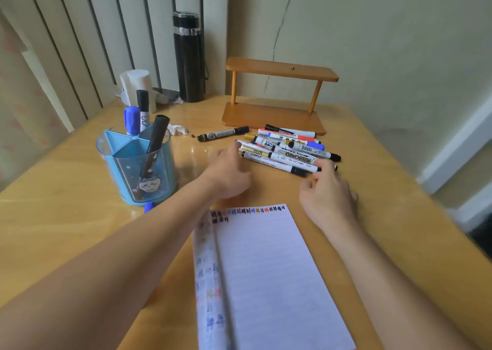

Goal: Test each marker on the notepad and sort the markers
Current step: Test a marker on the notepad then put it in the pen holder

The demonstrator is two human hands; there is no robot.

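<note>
A pile of several markers (pixel 288 150) lies on the wooden table in front of a small wooden shelf. My left hand (pixel 229 172) reaches to the pile's left end, its fingertips touching the nearest markers. My right hand (pixel 327 187) is at the pile's right end, thumb and fingers at the tip of the front marker (pixel 282 164); whether it pinches it is unclear. One dark marker (pixel 223 133) lies apart to the left. The lined notepad (pixel 266 275) lies near me with coloured test marks along its top edge. A blue pen holder (pixel 133 163) holds three markers.
A wooden two-level shelf (pixel 277 102) stands behind the pile. A black flask (pixel 189 57) and a white tissue roll (pixel 138 86) stand at the back by the blinds. A crumpled scrap (pixel 178 129) lies near the holder. The table edge runs along the right.
</note>
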